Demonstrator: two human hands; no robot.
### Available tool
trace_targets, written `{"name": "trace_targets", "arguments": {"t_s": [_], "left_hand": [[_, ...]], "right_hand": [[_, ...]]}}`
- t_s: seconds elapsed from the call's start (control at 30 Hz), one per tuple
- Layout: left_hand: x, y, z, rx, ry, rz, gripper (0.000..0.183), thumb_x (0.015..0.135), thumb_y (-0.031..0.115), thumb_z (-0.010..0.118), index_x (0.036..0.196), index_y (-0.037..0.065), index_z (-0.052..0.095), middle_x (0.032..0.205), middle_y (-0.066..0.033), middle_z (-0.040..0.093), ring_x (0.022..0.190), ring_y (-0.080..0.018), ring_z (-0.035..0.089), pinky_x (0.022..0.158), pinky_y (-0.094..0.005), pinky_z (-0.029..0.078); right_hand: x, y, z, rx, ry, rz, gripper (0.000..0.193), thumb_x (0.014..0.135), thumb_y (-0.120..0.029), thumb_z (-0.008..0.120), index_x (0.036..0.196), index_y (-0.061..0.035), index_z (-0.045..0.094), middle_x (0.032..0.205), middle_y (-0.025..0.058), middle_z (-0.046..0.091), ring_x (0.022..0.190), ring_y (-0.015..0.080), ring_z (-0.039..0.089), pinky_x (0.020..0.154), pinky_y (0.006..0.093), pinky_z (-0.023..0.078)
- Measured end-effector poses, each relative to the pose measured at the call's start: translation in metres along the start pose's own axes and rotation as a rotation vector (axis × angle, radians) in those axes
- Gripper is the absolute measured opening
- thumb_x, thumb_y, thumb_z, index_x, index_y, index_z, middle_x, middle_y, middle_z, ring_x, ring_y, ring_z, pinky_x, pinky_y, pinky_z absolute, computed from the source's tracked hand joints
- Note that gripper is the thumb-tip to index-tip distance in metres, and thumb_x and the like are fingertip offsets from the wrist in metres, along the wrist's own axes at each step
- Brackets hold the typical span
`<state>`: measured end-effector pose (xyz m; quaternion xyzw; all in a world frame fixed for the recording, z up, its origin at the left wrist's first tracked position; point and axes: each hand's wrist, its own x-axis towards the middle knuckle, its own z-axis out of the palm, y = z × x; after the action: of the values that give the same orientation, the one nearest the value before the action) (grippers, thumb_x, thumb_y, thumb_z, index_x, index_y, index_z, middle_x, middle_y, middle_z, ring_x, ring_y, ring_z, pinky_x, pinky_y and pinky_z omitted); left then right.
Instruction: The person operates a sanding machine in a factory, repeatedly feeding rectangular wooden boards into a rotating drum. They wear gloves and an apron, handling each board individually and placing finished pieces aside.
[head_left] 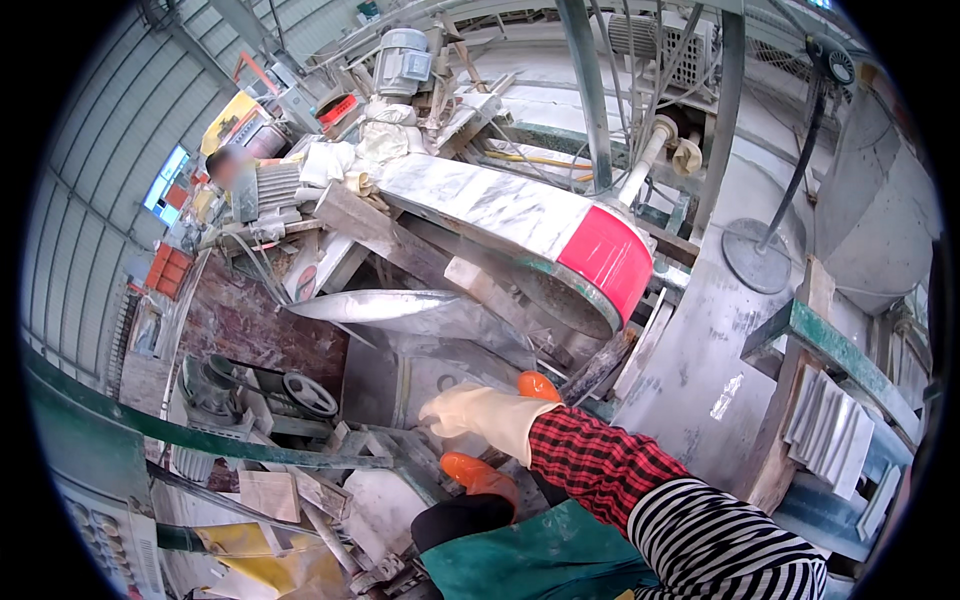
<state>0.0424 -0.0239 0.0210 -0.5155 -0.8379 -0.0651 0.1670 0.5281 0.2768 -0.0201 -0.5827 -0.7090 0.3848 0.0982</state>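
Observation:
My right arm, in a red-and-black plaid sleeve cover over a black-and-white striped sleeve, stretches in from the lower right. At its end my right hand wears a cream rubber glove and points left. It is nearest a dusty grey surface and some green metal framework; whether it touches them I cannot tell. The fingers are too small and pale to make out. Beneath the arm are my orange boots and a green apron. My left hand is outside the picture.
Ahead lies a long marble-patterned machine cover with a red end. A pulley wheel with a belt sits at left. White slabs stand at right, near a round-based metal stand. Another person is far left.

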Motion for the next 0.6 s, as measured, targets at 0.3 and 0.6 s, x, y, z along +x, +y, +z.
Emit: {"name": "trace_targets", "arguments": {"t_s": [0.3,0.6], "left_hand": [[-0.008,-0.013,-0.005,0.239,-0.092,0.200,0.052,0.094,0.045,0.053,0.130,0.009,0.058,0.142,-0.0192,0.047,0.130,-0.0330,0.046,0.109,-0.0429,0.035],[-0.002,0.000,-0.011,0.095,-0.081,0.161,0.051,0.089,0.029,0.056,0.136,0.008,0.052,0.147,-0.0186,0.041,0.135,-0.0323,0.039,0.112,-0.0415,0.031]], "right_hand": [[-0.018,-0.015,-0.019,0.047,-0.046,0.069,0.046,0.088,-0.032,0.053,0.134,-0.0305,0.054,0.128,0.0076,0.061,0.116,0.0327,0.058,0.098,0.0450,0.047],[-0.013,-0.011,-0.011,0.033,-0.008,0.046,0.046,0.088,-0.032,0.054,0.133,-0.0295,0.055,0.128,0.0084,0.061,0.115,0.0332,0.058,0.097,0.0456,0.047]]}}
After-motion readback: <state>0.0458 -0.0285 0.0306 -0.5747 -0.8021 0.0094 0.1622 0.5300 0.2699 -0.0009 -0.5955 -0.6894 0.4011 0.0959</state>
